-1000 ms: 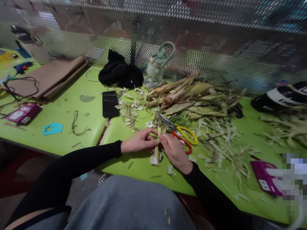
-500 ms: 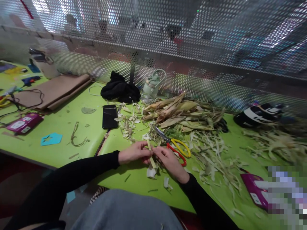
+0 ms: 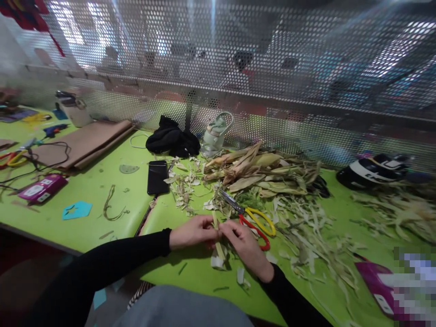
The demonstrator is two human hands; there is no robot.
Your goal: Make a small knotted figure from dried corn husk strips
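Note:
Between my two hands is a narrow, pale yellow-green strip of corn husk (image 3: 220,250), standing lengthwise away from me. My left hand (image 3: 195,232) pinches it with thumb and fingers from the left. The fingertips of my right hand (image 3: 245,247) are closed on its right side, touching the left fingers; they partly hide the strip's middle. A pale husk scrap (image 3: 218,262) lies at the strip's near end. Just beyond my right hand rest scissors (image 3: 260,222) with one red and one yellow handle. Farther back is a heap of dried corn husks (image 3: 254,164).
Shredded husk (image 3: 309,218) spreads over the green table (image 3: 170,268) to the right. Behind stand a pale green bottle (image 3: 215,136) and black cloth (image 3: 172,138). A phone (image 3: 157,177) lies left of the heap. A perforated metal screen (image 3: 143,81) borders the back.
The view has tilted up slightly, so the table's things sit lower in the picture. Both hands stay together on the husk strip, with small finger shifts.

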